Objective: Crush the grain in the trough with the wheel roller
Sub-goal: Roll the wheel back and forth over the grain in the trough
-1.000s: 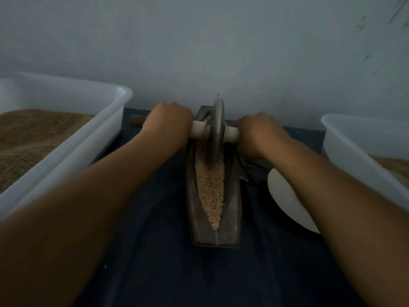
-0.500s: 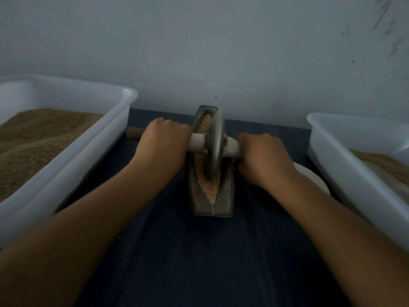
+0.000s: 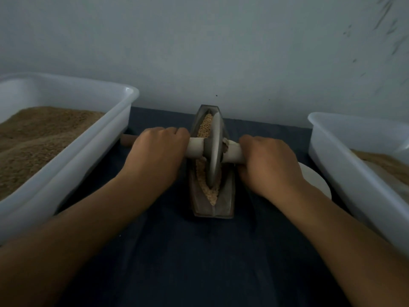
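head view looks down on a dark blue cloth-covered surface (image 3: 199,262) against a pale wall. the trough (image 3: 225,204), a narrow boat-shaped vessel, lies lengthwise in the middle, its far end near the wall. pale grain (image 3: 204,127) fills its groove, showing beyond the wheel and again at the near tip. the wheel roller (image 3: 214,151) stands upright on edge in the groove, about midway along the trough, with its pale axle handle running crosswise.

the left hand (image 3: 157,158) has its grip closed round the handle left of the disc, knuckles up; a brown end of the handle pokes out past it toward the left tub. the right hand (image 3: 267,167) has its grip wrapped round the handle on the right side, fingers curled over the top.

compared with half a second ago, the wheel sits a touch nearer the person along the trough, so more grain is exposed at the far end and less shows at the near tip. a second ago it was up at the far end, with a long run of grain open in front of it. both hands hold the handle as before.

a white tub (image 3: 124,111) of brown meal stands to the left, another white tub (image 3: 327,151) to the right, with a white plate (image 3: 318,182) partly hidden between the right wrist and that tub.
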Tool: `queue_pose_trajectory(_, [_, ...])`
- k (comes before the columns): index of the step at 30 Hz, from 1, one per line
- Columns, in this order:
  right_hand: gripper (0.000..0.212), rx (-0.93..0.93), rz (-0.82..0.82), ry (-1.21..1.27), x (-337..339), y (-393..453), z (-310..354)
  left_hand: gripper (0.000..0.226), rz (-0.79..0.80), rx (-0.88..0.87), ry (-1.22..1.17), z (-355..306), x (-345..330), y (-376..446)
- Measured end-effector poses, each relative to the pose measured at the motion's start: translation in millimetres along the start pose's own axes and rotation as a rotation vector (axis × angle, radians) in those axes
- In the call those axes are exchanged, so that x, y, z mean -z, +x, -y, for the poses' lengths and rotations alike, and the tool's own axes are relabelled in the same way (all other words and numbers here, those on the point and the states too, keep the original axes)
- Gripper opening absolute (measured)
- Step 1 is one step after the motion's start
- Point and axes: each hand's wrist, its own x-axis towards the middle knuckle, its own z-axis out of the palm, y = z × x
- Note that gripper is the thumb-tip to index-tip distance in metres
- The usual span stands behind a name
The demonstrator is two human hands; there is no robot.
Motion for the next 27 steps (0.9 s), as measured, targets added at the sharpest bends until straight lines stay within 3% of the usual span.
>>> queue_pose_trajectory(4, [0.021, -0.034, 0.078, -0.124, -13.8, 27.8, -4.5, 0.037, 0.076, 0.026, -0.047, 7.2, -13.3, 23.9])
queue_pose_trajectory(14, [0.029, -0.11, 0.416, -0.076, -45.9, 108.0, -33.0, 0.033, 0.197, 0.012, -0.062, 20.5, -26.9, 94.3])
queue_pose_trajectory(18, [0.027, -0.095, 0.42, -0.048, -45.8, 123.5, -39.3, 0.032, 0.259, 0.029, -0.095, 27.0, -30.7, 107.4])
queue_pose_trajectory(27, [0.022, -0.122, 0.388, -0.046, -37.3, 81.1, -26.9, 0.031, 0.184, 0.007, 0.023, 13.3, -21.9, 77.5])
